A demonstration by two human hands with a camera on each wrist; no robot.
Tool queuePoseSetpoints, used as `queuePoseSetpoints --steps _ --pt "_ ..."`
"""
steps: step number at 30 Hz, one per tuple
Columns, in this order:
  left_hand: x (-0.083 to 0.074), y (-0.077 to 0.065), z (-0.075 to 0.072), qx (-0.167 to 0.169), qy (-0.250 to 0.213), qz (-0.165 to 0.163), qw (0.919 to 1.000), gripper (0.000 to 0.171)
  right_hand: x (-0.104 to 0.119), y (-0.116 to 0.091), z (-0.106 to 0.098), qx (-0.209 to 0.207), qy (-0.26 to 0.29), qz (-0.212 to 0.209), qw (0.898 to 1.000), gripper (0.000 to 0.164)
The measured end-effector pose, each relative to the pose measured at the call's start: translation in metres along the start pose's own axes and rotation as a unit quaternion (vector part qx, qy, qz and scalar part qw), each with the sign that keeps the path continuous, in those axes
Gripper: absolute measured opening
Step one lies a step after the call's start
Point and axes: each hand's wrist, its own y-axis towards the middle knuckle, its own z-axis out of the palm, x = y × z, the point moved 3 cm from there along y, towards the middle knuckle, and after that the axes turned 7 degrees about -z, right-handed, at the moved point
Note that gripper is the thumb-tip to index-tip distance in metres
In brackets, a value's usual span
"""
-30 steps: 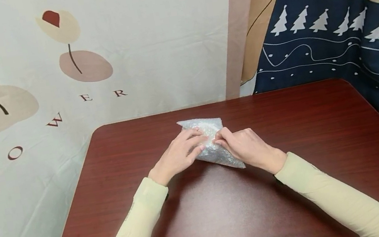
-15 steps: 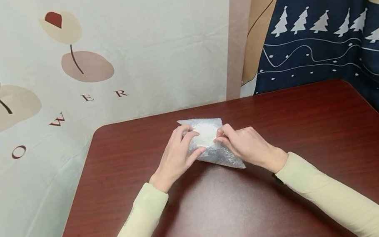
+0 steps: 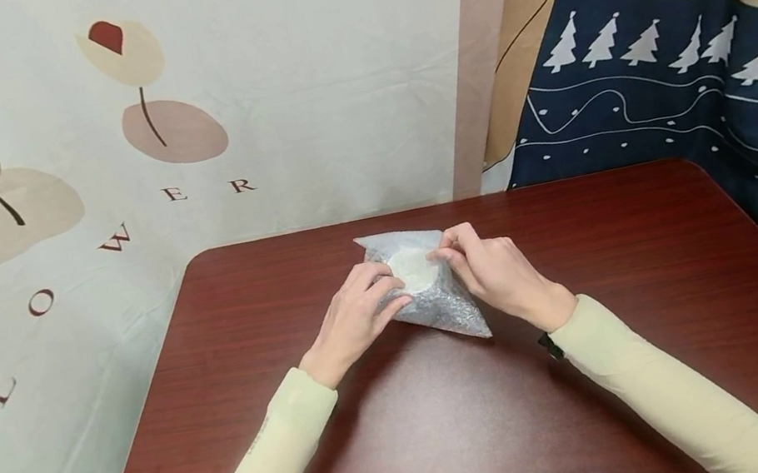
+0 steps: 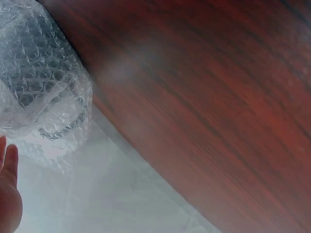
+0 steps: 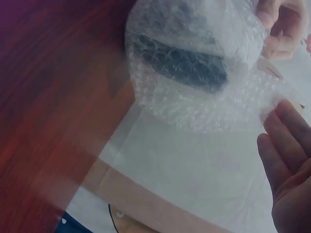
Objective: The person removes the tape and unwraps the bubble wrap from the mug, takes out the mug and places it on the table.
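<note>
A pale wall cloth (image 3: pixel 319 69) printed with flowers and letters stands behind the far edge of the desk (image 3: pixel 443 428), whose reddish-brown top fills the lower part of the head view. Beyond its far right corner and along its right edge hangs a navy and tan cloth (image 3: pixel 627 91) with white fir trees.

Two arms in pale yellow-green sleeves reach in from the near side, the left sleeve (image 3: pixel 260 469) and the right sleeve (image 3: pixel 671 384) slanting inward so that the hands converge near the far edge.

Between them lies a bubble-wrapped parcel (image 3: pixel 448 305), close to the far edge and roughly midway between the far corners. A dark shape shows through its film in both wrist views; what it is I cannot tell.

Both hands are grasping the parcel. The left hand (image 3: pixel 354 308), its back upward, has bent fingers over the parcel's left side, the thumb lower down and set apart from them. The right hand (image 3: pixel 499 270) pinches the wrap between thumb and forefinger at the right side, toward the far edge.

Between the fingertips sits a whitish round patch (image 3: pixel 413 268) on the parcel. A small black device (image 3: pixel 552 346) pokes out beneath the right cuff.
</note>
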Motion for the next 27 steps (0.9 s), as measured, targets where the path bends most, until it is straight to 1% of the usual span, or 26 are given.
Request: queuePoseSetpoints --steps 4,9,12,14,16,19,22,24,27 --pt "0.000 0.000 0.000 0.008 -0.002 -0.010 0.9999 0.016 -0.003 0.005 -0.002 -0.009 0.018 0.018 1.000 0.021" --pt "-0.001 0.000 -0.001 0.005 -0.009 -0.008 0.9999 0.015 -0.009 0.006 -0.002 -0.016 0.034 0.037 0.999 0.025" --pt "-0.001 0.000 -0.001 0.003 -0.012 -0.005 0.9999 0.015 -0.011 0.004 -0.002 -0.014 0.052 0.051 0.997 0.036" --pt "-0.002 0.000 -0.001 0.004 -0.014 -0.005 0.9999 0.014 -0.013 0.001 -0.002 -0.009 0.061 0.066 0.996 0.044" --pt "-0.001 -0.001 0.000 0.007 -0.014 -0.009 0.9998 0.014 -0.014 -0.003 -0.002 -0.003 0.066 0.086 0.994 0.049" --pt "-0.001 -0.001 0.000 0.009 -0.014 -0.016 0.9997 0.015 -0.016 -0.008 -0.001 0.010 0.061 0.125 0.990 0.049" --pt "-0.001 -0.001 0.001 0.004 -0.019 -0.017 0.9997 0.017 -0.018 -0.013 0.003 0.032 0.049 0.159 0.986 0.044" --pt "-0.002 -0.001 0.001 0.000 -0.025 -0.017 0.9995 0.019 -0.019 -0.016 0.006 0.051 0.041 0.173 0.983 0.041" --pt "-0.001 -0.002 0.002 -0.002 -0.035 -0.026 0.9990 0.025 -0.018 -0.020 0.012 0.078 0.035 0.179 0.980 0.038"
